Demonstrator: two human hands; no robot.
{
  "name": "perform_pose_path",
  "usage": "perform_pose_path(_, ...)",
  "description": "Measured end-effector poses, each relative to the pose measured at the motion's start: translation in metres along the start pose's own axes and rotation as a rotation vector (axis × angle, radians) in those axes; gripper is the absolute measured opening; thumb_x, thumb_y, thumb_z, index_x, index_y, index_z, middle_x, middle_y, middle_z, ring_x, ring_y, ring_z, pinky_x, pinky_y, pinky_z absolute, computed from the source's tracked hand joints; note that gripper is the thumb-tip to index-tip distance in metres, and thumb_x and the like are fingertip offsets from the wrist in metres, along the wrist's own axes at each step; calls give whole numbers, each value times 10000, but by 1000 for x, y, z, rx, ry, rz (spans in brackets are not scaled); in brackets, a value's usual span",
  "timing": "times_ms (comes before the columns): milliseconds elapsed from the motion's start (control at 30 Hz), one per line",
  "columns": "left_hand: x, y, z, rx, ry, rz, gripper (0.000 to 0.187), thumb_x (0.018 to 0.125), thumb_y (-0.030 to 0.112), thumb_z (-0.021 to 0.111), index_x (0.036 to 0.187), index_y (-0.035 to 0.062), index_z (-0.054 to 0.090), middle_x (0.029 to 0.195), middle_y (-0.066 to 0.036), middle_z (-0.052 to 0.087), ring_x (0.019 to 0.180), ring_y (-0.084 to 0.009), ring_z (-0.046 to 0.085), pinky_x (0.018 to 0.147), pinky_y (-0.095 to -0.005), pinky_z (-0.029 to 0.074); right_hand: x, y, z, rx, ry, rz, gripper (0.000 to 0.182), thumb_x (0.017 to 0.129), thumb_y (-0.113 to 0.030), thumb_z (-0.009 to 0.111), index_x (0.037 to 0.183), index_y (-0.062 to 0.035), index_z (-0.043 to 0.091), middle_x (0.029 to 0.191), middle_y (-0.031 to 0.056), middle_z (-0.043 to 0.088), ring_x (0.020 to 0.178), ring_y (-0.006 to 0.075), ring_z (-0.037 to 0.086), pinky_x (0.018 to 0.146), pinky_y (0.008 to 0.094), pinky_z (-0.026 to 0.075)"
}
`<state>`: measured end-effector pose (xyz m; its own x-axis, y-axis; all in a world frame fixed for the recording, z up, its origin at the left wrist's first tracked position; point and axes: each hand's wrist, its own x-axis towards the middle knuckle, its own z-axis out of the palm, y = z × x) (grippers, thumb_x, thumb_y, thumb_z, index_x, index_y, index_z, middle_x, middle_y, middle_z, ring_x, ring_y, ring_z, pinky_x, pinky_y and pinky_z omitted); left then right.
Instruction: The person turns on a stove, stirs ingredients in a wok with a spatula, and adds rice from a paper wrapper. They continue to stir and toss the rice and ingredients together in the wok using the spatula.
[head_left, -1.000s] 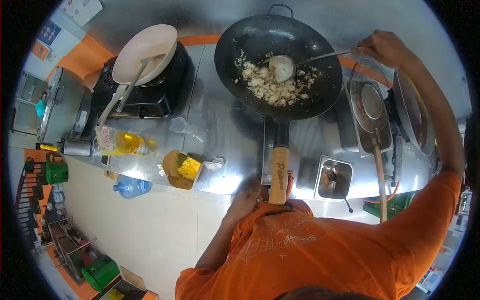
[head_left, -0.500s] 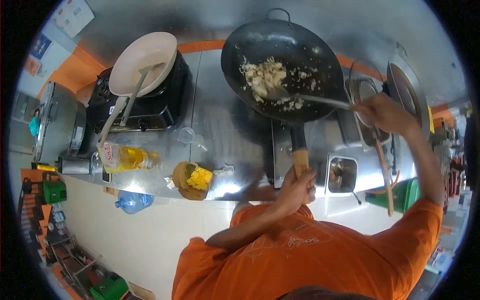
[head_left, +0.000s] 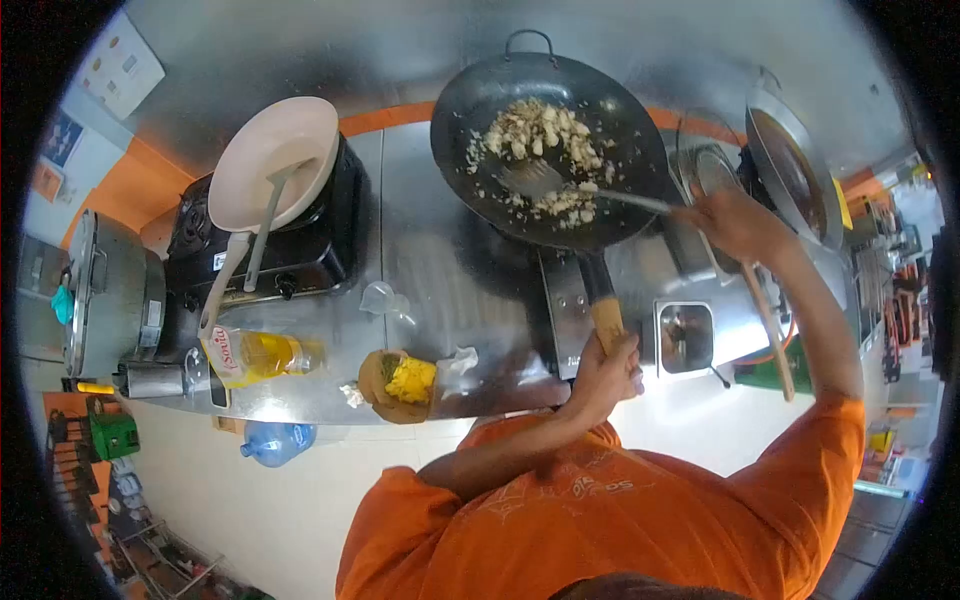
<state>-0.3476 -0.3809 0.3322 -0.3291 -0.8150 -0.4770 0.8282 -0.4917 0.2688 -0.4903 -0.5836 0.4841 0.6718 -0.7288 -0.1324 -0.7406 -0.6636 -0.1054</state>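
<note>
A large black wok (head_left: 560, 85) with a wooden handle sits on the burner at the back. My left hand (head_left: 603, 378) is wrapped round that handle near its end. Pale chopped food (head_left: 545, 130) lies in the wok, heaped toward the far side, with crumbs scattered about. My right hand (head_left: 735, 225) grips the handle of a metal spatula (head_left: 630, 200), reaching in from the right. The spatula's blade rests in the wok, just below the heap.
To the left, a pale frying pan (head_left: 235, 170) with a grey turner (head_left: 262, 235) stands on a black stove (head_left: 335, 235). An oil bottle (head_left: 265, 357) and a brown bowl of yellow food (head_left: 410, 380) are near the front edge. A steel container (head_left: 685, 340) sits front right.
The spatula blade has shifted left in the wok. The food has spread into a wider heap toward the far side. My left hand keeps hold of the handle.
</note>
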Motion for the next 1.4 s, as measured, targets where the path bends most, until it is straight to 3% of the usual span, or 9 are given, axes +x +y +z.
perform_pose_path(100, 1, -5, -6, 67, -7, 25, 176, 946, 180, 588, 1034, 108, 453, 795, -15, 495, 592, -127, 493, 506, -293, 420, 32, -14, 6, -53, -37, 346, 497, 980, -372, 513, 805, 69, 664, 765, 284, 619, 798, 439, 630, 759, 489, 496)
perform_pose_path(233, 1, 1, -2, 23, 15, 19, 165, 935, 163, 597, 1016, 110, 463, 772, -13, 494, 590, -129, 500, 498, -293, 422, -4, 7, -13, -51, -105, 76, 486, 977, -369, 518, 797, 55, 674, 759, 286, 627, 754, 420, 647, 688, 497, 499)
perform_pose_path(367, 1, -4, -10, 47, 8, 45, 168, 933, 152, 601, 1019, 101, 465, 783, -23, 509, 578, -134, 503, 496, -308, 430, 19, 9, 10, -31, 35, 191, 445, 981, -344, 504, 865, 46, 683, 806, 281, 650, 774, 432, 652, 695, 497, 508)
perform_pose_path(433, -2, -1, -8, 20, -13, 37, 167, 932, 152, 603, 1009, 93, 466, 775, -24, 515, 577, -135, 500, 497, -313, 428, -2, -7, -37, 77, -239, 384, 446, 975, -352, 517, 878, 52, 678, 841, 274, 657, 822, 426, 654, 725, 495, 508)
perform_pose_path(633, -4, -5, 1, 18, 21, 80, 159, 937, 160, 603, 993, 87, 473, 767, -28, 512, 565, -136, 492, 481, -307, 416, 17, 31, 19, -122, 103, 210, 460, 980, -382, 500, 880, 30, 680, 742, 281, 615, 753, 426, 633, 711, 495, 472)
perform_pose_path(767, -5, 1, -1, 42, -14, 81, 163, 949, 164, 587, 1015, 76, 465, 752, -34, 503, 560, -137, 486, 487, -304, 416, -10, 6, -28, -3, -172, 163, 428, 981, -368, 500, 916, 15, 682, 814, 292, 629, 830, 459, 622, 751, 519, 475)
perform_pose_path(967, -10, 2, -5, 83, -24, 94, 185, 954, 197, 593, 1027, 88, 463, 793, -33, 511, 598, -134, 510, 483, -288, 423, 5, 22, -38, -157, 52, 246, 437, 940, -421, 562, 880, -11, 699, 896, 253, 655, 826, 385, 640, 764, 462, 495)
perform_pose_path(1133, -8, 2, -6, 50, -48, 82, 144, 967, 161, 559, 1031, 75, 462, 772, -42, 511, 572, -139, 500, 493, -307, 431, -5, -3, -127, -512, -333, 402, 422, 908, -403, 597, 827, 0, 696, 924, 205, 679, 855, 366, 647, 758, 452, 492)
perform_pose_path(1400, -13, 15, -10, 191, 21, 98, 216, 956, 191, 573, 1061, 69, 429, 811, -43, 504, 604, -131, 509, 484, -286, 435, 42, 39, -125, -579, -45, 280, 536, 866, -539, 606, 843, -14, 712, 869, 197, 698, 865, 380, 676, 746, 476, 534)
